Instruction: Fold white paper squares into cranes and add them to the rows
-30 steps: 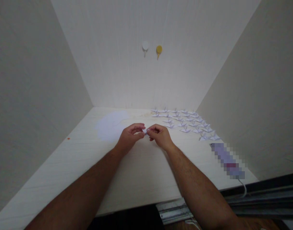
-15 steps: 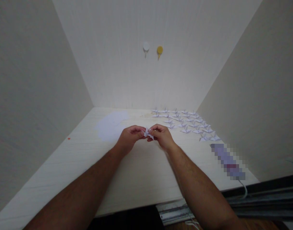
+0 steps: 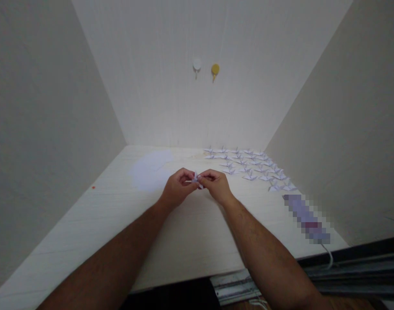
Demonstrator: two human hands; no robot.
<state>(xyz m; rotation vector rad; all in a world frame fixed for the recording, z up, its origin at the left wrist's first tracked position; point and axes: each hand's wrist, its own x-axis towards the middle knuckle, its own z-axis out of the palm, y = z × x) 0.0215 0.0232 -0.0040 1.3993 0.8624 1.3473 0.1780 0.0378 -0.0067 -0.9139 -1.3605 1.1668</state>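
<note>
Between my two hands, above the middle of the table (image 3: 184,241), is a small folded white paper crane (image 3: 195,177). My left hand (image 3: 178,186) pinches its left side with thumb and fingers. From the other side, my right hand (image 3: 216,184) grips it in the same way, thumb on top. The fingers cover most of the paper; a pointed tip stands up between them. Beyond my right hand, several finished white paper cranes (image 3: 249,176) stand in rows. Behind my left hand lies a spread of white paper sheets (image 3: 148,172).
A pixelated, blurred object (image 3: 306,218) with a white cord (image 3: 330,257) lies at the right edge. A small orange dot (image 3: 93,187) is at the left. Walls enclose three sides, with a white hook (image 3: 197,65) and a yellow hook (image 3: 215,69) on the back one.
My hands have drawn slightly closer together around the paper crane, and it has turned so that a point now sticks up. The rows of cranes and the sheets are unchanged.
</note>
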